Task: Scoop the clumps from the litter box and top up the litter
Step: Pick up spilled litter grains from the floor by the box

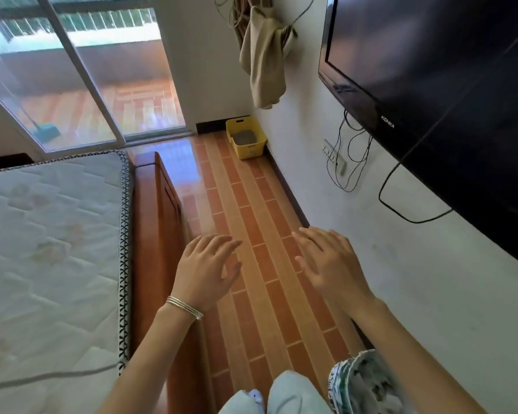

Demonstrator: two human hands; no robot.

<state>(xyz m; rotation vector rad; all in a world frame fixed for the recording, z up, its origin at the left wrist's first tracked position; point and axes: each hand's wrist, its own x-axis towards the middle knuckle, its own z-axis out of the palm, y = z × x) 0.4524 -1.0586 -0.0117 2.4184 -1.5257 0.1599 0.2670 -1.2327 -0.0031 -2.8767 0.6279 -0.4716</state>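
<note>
Legs: pale blue trouser legs (290, 392) are showing at the bottom edge, above the striped terracotta tile floor (260, 234).
Left hand: the left hand (205, 265) is hovering with its fingers spread and relaxed, holding nothing; thin silver bangles (184, 307) are circling the wrist.
Right hand: the right hand (329, 264) is hovering likewise, palm down and empty.
Litter box: the yellow rectangular plastic litter box (250, 150) is sitting well ahead in the corner, with grey litter (243, 136) lying inside.
Handling: the box is probably light and rigid, but its contents are loose and could spill; the slotted end handle or both long rims are looking like the safest holds.
Writing: "KONKA" is showing on the bezel of the black wall-mounted television (446, 85).
</note>
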